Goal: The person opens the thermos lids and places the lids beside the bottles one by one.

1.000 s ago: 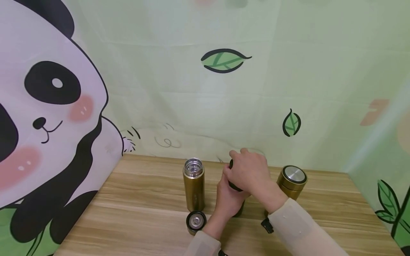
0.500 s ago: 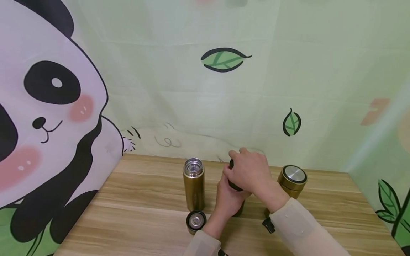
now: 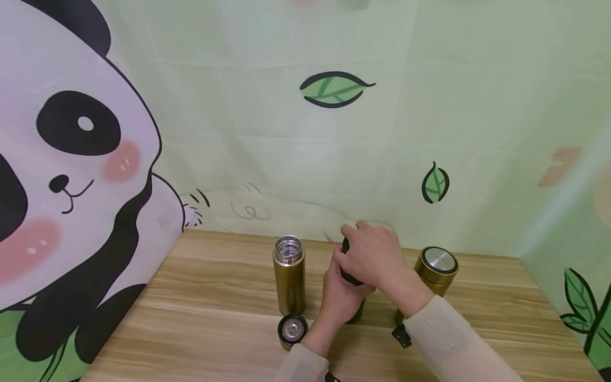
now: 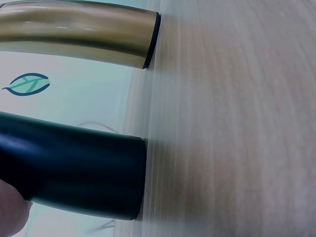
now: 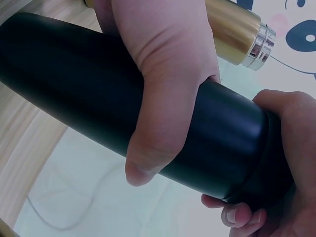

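A black thermos [image 5: 74, 84] stands upright on the table, mostly hidden by my hands in the head view. My left hand [image 3: 342, 297] is wrapped round its body, with the thumb across the front in the right wrist view. Over the top, my right hand [image 3: 374, 255] grips the black lid [image 5: 276, 173], its fingers curled round the rim. To the left is a gold thermos [image 3: 289, 286] with its steel mouth uncovered. A lid [image 3: 293, 330] with its inner side up lies in front of that one, near my left wrist.
Another gold thermos [image 3: 436, 269], capped with a silver-topped lid, stands to the right, partly behind my right forearm. The wooden table [image 3: 205, 313] meets a pale green backdrop [image 3: 267, 159] printed with leaves and a panda.
Both hands keep their hold on the black thermos. My right wrist and sleeve have shifted very slightly to the right; the other things have stayed in place.
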Demonstrator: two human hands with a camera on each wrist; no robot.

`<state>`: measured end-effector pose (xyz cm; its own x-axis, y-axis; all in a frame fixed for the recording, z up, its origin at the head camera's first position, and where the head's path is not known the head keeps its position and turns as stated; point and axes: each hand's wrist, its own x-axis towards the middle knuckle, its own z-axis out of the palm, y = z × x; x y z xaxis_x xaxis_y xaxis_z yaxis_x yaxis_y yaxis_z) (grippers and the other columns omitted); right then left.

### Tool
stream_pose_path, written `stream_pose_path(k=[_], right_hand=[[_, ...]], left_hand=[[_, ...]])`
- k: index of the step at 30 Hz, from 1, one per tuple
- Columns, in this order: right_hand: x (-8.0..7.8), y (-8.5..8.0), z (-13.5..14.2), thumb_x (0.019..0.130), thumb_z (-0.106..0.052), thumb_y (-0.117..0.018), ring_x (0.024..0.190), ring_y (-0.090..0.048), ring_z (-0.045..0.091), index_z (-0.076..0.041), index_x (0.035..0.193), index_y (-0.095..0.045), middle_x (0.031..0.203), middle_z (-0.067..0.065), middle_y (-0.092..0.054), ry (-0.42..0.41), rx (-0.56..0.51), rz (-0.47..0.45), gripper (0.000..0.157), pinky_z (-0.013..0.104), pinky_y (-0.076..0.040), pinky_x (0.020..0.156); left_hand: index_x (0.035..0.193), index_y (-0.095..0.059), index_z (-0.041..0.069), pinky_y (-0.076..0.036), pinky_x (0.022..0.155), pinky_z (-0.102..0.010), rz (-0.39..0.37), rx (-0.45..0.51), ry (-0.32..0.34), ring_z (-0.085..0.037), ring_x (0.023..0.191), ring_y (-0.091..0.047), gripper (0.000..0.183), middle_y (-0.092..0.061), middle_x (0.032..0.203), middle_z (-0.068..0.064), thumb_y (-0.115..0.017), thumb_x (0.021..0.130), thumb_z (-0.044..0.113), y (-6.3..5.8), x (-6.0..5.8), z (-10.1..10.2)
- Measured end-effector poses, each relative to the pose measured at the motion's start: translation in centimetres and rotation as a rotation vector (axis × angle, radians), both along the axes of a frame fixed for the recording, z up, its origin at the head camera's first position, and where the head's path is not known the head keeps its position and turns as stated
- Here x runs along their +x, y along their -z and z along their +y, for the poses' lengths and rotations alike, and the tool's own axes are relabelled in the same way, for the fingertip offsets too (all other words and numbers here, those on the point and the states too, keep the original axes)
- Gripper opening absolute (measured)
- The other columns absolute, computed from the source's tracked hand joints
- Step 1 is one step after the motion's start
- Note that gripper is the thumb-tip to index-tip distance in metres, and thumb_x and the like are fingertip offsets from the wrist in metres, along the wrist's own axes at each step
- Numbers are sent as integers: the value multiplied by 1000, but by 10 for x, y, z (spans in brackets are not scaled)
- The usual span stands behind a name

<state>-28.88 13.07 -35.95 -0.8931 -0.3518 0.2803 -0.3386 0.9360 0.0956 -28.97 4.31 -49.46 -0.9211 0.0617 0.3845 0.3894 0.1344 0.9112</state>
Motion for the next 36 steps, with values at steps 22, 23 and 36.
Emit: stream_pose_path(k=[22,23,36], right_hand=[[-3,-2,4,93,-42,-65,71,-64,27,-12,113,-70,93,9,-66,-66,-10,-32,36,43,-54,63],[-3,-2,4,93,-42,-65,70,-63,26,-12,112,-70,92,9,-65,-71,-10,-30,36,43,-54,63],[-3,-4,7,94,-40,-66,67,-60,23,-12,111,-70,90,6,-63,-131,-12,-54,33,41,-54,64]], left_hand=[[137,-48,26,-56,96,-48,-23,43,20,-12,107,-68,68,-69,124,7,-85,81,24,2,-1,0],[137,-48,25,-56,96,-46,-21,43,20,-12,107,-68,67,-69,124,7,-86,81,24,2,-1,0],[135,-49,28,-55,95,-31,-24,46,25,-11,109,-67,65,-68,125,10,-85,81,22,2,-1,0]])
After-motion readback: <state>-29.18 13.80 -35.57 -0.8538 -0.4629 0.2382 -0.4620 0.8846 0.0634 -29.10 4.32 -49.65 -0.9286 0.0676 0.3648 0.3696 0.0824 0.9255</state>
